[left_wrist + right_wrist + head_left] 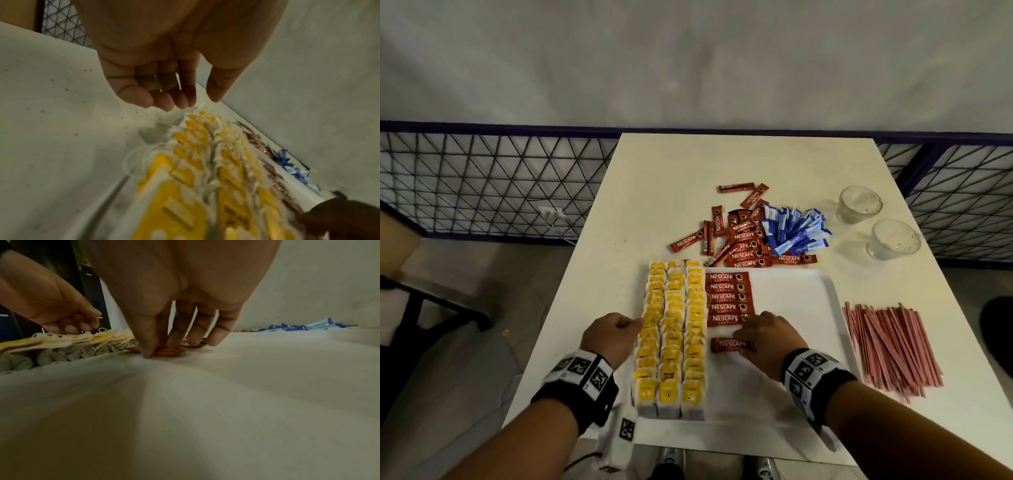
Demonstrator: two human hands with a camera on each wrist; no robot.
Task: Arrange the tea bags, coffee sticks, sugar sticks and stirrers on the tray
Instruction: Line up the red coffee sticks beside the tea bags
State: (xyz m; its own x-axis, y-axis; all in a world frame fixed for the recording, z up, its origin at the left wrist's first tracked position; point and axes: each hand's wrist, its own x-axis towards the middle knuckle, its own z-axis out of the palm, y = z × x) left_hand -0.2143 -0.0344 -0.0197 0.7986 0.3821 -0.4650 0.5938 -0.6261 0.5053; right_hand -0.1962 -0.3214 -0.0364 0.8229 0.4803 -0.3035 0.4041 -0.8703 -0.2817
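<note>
A white tray (798,308) lies on the table. Yellow-tagged tea bags (674,335) fill three columns on its left part, also seen up close (191,162). Beside them several red coffee sticks (727,298) lie in a neat row. My right hand (748,337) pinches one more coffee stick (727,344) flat on the tray just below that row; the right wrist view shows thumb and fingers (172,344) on this stick (168,352). My left hand (631,323) hovers at the left edge of the tea bags, fingers loosely curled and holding nothing (193,104).
Behind the tray lie a loose heap of coffee sticks (743,236) and blue sugar sticks (796,229). Red-striped stirrers (890,346) are piled right of the tray. Two glasses (859,204) (893,240) stand at the far right. A mesh railing (482,185) runs behind the table.
</note>
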